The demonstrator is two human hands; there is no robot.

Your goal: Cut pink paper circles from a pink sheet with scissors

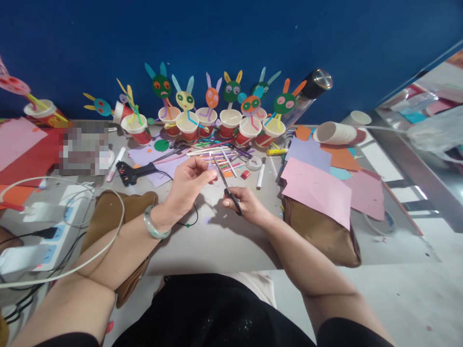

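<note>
My right hand [244,205] is wrapped round the black handle of the scissors [234,198], whose blades point up and left toward my left hand. With its thumb and fingers pinched, my left hand [190,180] holds a small pale purple paper piece [213,168], partly hidden by the fingers. The scissor blades lie close beside this piece; whether they touch it I cannot tell. Beyond both hands lies a pile of coloured sticks [226,156]. A black glue gun [133,172] rests left of my left hand.
Paper cups [188,129] with rabbit-faced figures line the blue wall. A bottle [307,94] leans behind them. Pink paper [318,188] lies on a brown cushion [325,231] at the right. A power strip [65,226] and cables are at the left. A white marker [261,173] lies centrally.
</note>
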